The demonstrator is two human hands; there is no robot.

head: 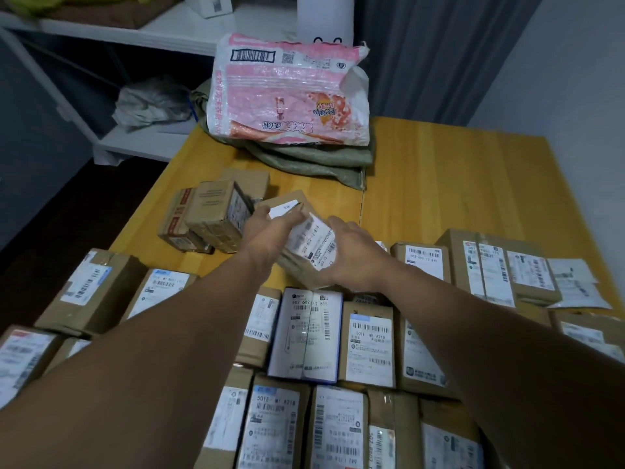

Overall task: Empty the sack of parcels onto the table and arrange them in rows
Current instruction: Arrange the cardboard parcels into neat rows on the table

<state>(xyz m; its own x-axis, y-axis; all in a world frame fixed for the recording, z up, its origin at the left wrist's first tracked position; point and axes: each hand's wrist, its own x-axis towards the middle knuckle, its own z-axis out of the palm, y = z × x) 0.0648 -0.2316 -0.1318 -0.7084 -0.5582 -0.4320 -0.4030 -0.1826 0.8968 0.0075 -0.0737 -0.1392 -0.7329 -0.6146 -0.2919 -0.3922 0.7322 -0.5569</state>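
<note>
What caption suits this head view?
A labelled parcel held by the left hand and right hand over rows of parcels on the yellow table.

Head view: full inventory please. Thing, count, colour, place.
table: one, yellow wood, centre
rowed parcels: many, count unclear, brown with white labels, rows on the near table
white parcel: one, white with blue edge, among the rows
loose parcels: about four, brown, heaped far left on the table
held parcel: one, brown with white label, above the table centre
pink sack: one, pink and white, far table edge, on the green sacks
green sacks: folded pile, olive, under the pink sack
shelf: one, white, back left
curtain: one, grey, back right
left hand: one, grips the held parcel's left side
right hand: one, grips its right side
</note>
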